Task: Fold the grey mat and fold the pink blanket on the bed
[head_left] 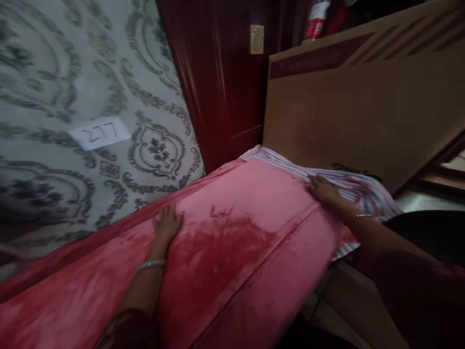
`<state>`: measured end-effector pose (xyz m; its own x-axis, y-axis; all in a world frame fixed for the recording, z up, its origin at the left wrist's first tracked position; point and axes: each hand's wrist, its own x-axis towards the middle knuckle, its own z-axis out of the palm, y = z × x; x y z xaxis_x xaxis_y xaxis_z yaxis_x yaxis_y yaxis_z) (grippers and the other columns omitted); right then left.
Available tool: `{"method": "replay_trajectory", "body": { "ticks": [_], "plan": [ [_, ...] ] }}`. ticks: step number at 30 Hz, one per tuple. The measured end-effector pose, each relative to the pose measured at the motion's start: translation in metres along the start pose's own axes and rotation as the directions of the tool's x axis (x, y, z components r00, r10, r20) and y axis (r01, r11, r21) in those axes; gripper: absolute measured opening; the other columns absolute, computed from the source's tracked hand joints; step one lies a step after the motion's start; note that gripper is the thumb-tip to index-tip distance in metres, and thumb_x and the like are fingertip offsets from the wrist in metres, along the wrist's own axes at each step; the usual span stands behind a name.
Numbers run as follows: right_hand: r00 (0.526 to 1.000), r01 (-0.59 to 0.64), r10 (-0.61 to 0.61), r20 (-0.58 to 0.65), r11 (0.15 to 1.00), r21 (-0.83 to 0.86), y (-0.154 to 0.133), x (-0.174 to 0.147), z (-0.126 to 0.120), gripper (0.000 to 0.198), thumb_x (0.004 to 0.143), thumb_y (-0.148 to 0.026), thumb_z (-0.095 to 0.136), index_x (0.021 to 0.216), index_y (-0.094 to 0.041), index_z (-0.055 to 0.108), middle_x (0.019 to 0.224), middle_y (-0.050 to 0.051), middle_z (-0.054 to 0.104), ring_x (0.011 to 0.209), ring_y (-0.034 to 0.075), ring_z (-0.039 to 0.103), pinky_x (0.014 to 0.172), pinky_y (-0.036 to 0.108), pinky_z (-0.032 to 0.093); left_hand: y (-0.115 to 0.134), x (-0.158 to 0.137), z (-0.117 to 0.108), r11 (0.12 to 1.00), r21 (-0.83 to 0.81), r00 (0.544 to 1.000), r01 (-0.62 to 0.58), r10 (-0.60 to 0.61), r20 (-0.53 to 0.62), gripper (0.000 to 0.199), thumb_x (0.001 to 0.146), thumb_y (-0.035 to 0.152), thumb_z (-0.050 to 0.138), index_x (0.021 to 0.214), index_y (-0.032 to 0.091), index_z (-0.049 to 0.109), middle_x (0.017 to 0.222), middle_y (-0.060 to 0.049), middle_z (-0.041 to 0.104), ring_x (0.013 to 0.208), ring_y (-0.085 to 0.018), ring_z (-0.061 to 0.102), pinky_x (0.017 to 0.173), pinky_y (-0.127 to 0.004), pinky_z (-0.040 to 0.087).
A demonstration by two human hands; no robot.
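Observation:
A long pink and red velvety cover [225, 261] lies over a padded seat or bench along the wall, with darker brushed patches and a seam running lengthwise. My left hand [167, 225] rests flat on it near the wall side, fingers spread. At the far right end my right hand [325, 191] lies on the cover's edge, where a striped cloth [358, 186] shows bunched beneath and beyond it. The right fingers are partly blurred, and I cannot make out whether they pinch the fabric. Each wrist wears a bracelet.
A large cardboard box [356, 106] stands behind the far end, with a red-labelled bottle [316, 22] above its edge. Beside it rises a dark red wooden panel [221, 72] with a switch plate [257, 39]. The patterned wall [156, 145] carries a paper marked 277 [101, 132].

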<state>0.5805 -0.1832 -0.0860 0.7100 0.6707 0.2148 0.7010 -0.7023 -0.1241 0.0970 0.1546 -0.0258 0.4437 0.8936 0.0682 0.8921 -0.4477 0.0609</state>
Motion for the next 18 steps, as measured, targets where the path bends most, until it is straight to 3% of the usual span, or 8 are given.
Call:
{"method": "replay_trajectory", "body": {
  "ticks": [3,5,8,11,14,18],
  "plan": [
    [0.993,0.109,-0.105,-0.054,0.992,0.065,-0.064,-0.011,-0.013,0.068,0.101,-0.052,0.023,0.154,-0.014,0.044,0.158,0.022,0.04,0.146,0.038,0.036,0.111,0.063,0.037,0.0,-0.009,-0.016,0.997,-0.066,0.999,0.051,-0.05,0.018,0.072,0.102,0.048,0.028,0.163,0.011,0.02,0.168,-0.02,0.021,0.156,-0.028,0.021,0.122,-0.052,0.026],
    [0.937,0.349,-0.346,-0.049,0.927,0.134,-0.127,-0.033,-0.023,0.065,0.102,-0.05,0.027,0.154,-0.016,0.045,0.161,0.019,0.036,0.149,0.036,0.032,0.115,0.06,0.034,-0.003,-0.025,-0.027,0.998,-0.068,0.999,0.017,-0.015,0.042,0.071,0.101,0.047,0.033,0.162,0.013,0.022,0.168,-0.019,0.022,0.156,-0.028,0.021,0.123,-0.052,0.024],
    [0.772,0.625,-0.635,-0.032,0.748,0.222,-0.233,-0.085,-0.036,0.063,0.104,-0.051,0.03,0.158,-0.019,0.039,0.165,0.015,0.029,0.152,0.033,0.026,0.119,0.06,0.026,-0.012,-0.066,-0.039,0.995,-0.04,0.991,-0.091,0.094,0.09,0.07,0.1,0.044,0.039,0.162,0.015,0.024,0.167,-0.018,0.025,0.156,-0.029,0.022,0.124,-0.055,0.02],
    [0.596,0.767,-0.803,0.002,0.571,0.293,-0.321,-0.14,-0.044,0.063,0.104,-0.05,0.038,0.159,-0.02,0.038,0.167,0.014,0.024,0.154,0.031,0.02,0.122,0.059,0.019,-0.031,-0.12,-0.04,0.995,0.016,0.987,-0.094,0.091,0.129,0.07,0.101,0.044,0.039,0.162,0.015,0.025,0.167,-0.017,0.027,0.156,-0.03,0.022,0.123,-0.057,0.021],
    [0.492,0.805,-0.87,0.042,0.473,0.358,-0.374,-0.182,-0.043,0.065,0.103,-0.051,0.042,0.16,-0.02,0.036,0.167,0.012,0.022,0.154,0.031,0.021,0.123,0.058,0.02,-0.058,-0.17,-0.034,0.994,0.105,0.995,0.0,-0.01,0.095,0.067,0.101,0.043,0.037,0.161,0.015,0.028,0.167,-0.018,0.026,0.155,-0.032,0.023,0.122,-0.06,0.022],
    [0.44,0.826,-0.897,0.035,0.419,0.376,-0.393,-0.204,-0.03,0.066,0.101,-0.053,0.047,0.159,-0.024,0.037,0.166,0.006,0.027,0.154,0.03,0.019,0.126,0.058,0.011,-0.087,-0.209,-0.016,0.969,0.203,0.99,0.142,-0.14,-0.027,0.063,0.102,0.043,0.035,0.159,0.015,0.034,0.165,-0.019,0.031,0.154,-0.035,0.027,0.12,-0.062,0.026]
  ]
}}
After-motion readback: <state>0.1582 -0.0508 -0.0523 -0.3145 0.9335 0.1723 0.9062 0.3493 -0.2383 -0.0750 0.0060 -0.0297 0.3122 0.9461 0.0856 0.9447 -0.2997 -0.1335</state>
